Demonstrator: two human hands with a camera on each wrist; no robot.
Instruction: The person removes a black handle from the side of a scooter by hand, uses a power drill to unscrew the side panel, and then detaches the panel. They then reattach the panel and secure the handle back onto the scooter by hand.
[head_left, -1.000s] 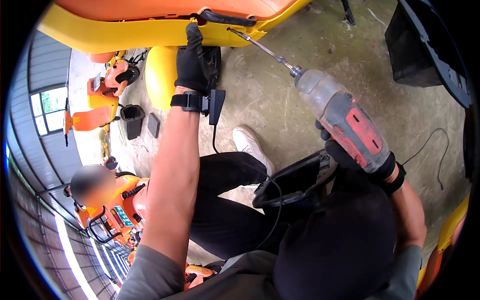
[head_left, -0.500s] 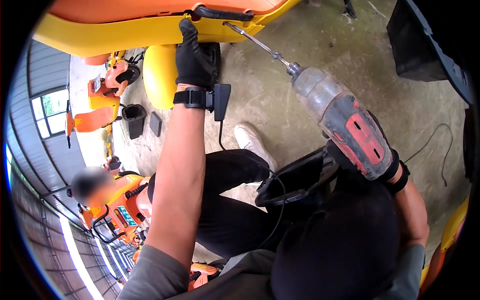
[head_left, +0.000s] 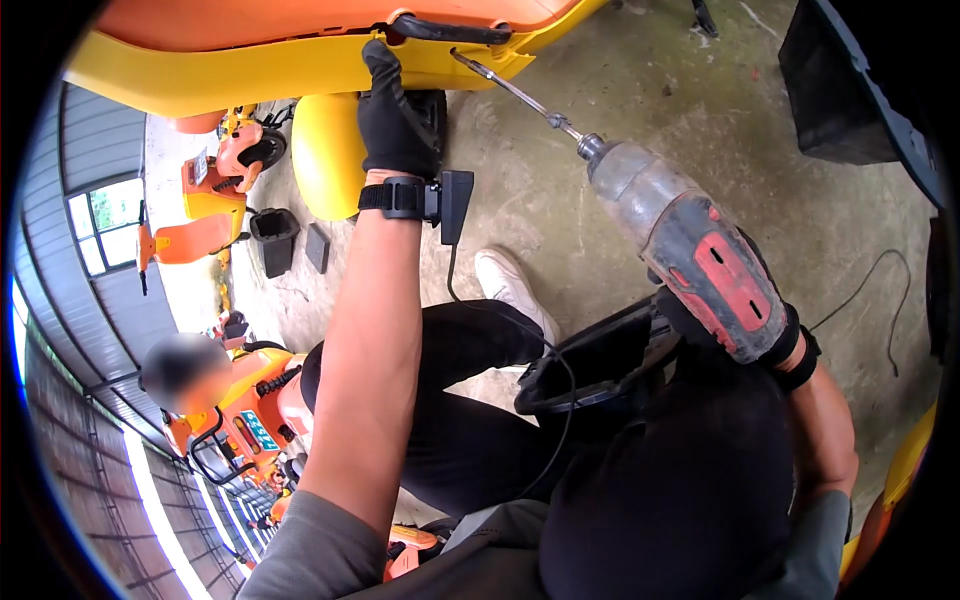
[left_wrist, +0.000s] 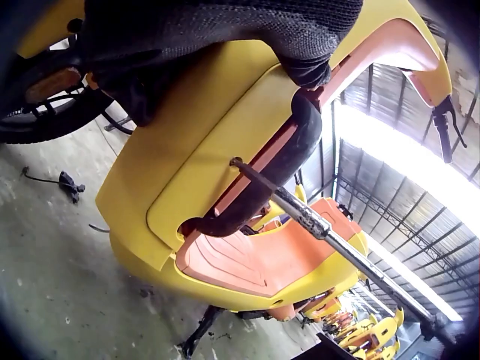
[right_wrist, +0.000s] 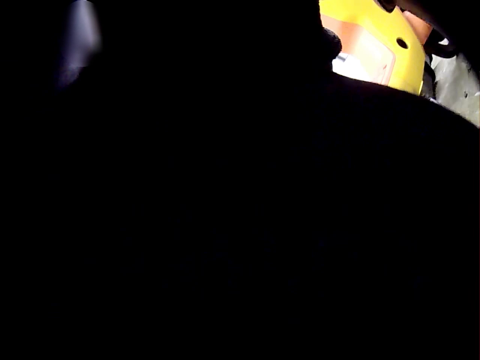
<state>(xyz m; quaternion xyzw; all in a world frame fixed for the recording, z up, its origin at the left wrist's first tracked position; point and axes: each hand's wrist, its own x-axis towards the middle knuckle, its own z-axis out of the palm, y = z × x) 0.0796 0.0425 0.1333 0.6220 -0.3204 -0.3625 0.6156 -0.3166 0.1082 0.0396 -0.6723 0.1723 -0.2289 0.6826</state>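
Note:
My gloved left hand (head_left: pixel 400 120) grips the yellow side panel (head_left: pixel 220 75) of a scooter, the thumb at its upper edge. In the left wrist view, the dark glove (left_wrist: pixel 225 34) spans the panel, its fingers reaching toward the lower side. My right hand (head_left: pixel 685 310) holds a grey and red impact driver (head_left: pixel 715 260) and is mostly hidden behind it. The driver's long bit (head_left: pixel 520 98) slants to the panel, its tip at a small hole (left_wrist: pixel 235 161) below the black grab handle (left_wrist: pixel 277 180). Darkness covers most of the right wrist view.
A black bin (head_left: pixel 835 95) stands on the concrete floor at the right. Beside my legs is an open black container (head_left: pixel 590 365). More scooters (head_left: pixel 215 220) stand at the left, with a person (head_left: pixel 187 372) near one. A thin cable (head_left: pixel 895 300) lies on the floor.
The impact driver has tilted slightly, its rear a little lower in view, while the bit tip stays at the panel. My left wrist has shifted slightly right; its thumb stays on the panel.

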